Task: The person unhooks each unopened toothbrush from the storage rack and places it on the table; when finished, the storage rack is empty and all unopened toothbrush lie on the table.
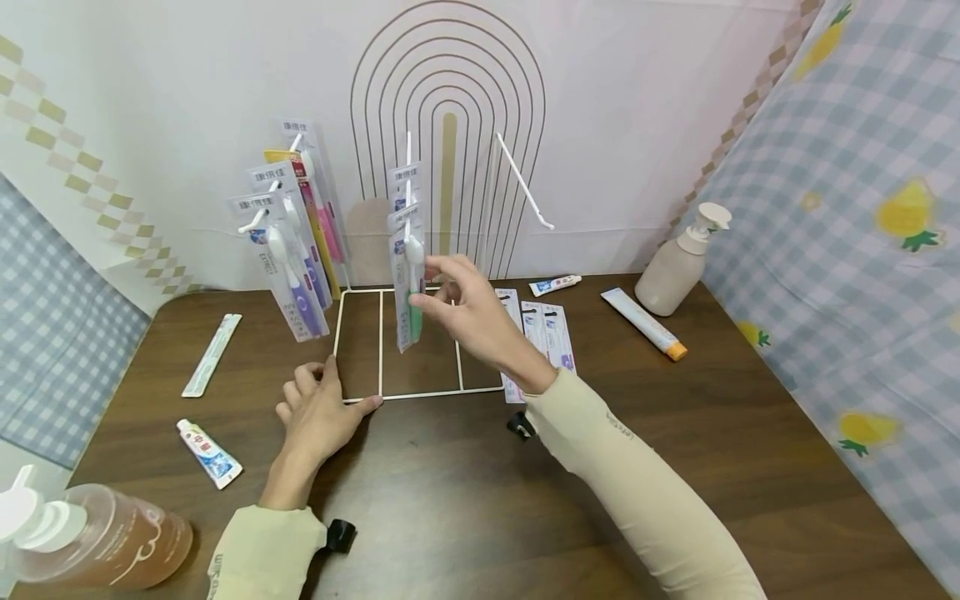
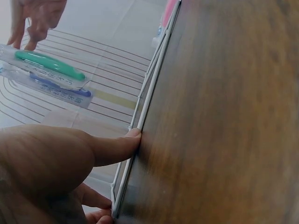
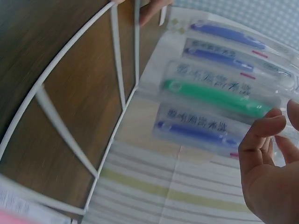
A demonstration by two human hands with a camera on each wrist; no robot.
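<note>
My left hand (image 1: 318,417) holds the front left corner of a white wire rack (image 1: 420,394), thumb on the front wire and fingers at the side wire. My right hand (image 1: 480,312) pinches the edge of a packaged green toothbrush (image 1: 415,321), its thumb over the pack. That pack hangs on the rack's middle hook (image 1: 408,150), with a packaged blue toothbrush (image 3: 196,133) behind it. On the left hook (image 1: 251,223) hang several packs, among them a purple toothbrush (image 1: 303,304) and a pink one (image 1: 327,233). The right hook (image 1: 525,185) carries nothing.
Flat toothbrush packs (image 1: 547,329) lie right of the rack. Toothpaste tubes (image 1: 210,454) (image 1: 643,323) (image 1: 555,285) and a slim pack (image 1: 212,356) lie on the wooden table (image 1: 450,500). Pump bottles stand at the front left (image 1: 127,537) and back right (image 1: 675,267).
</note>
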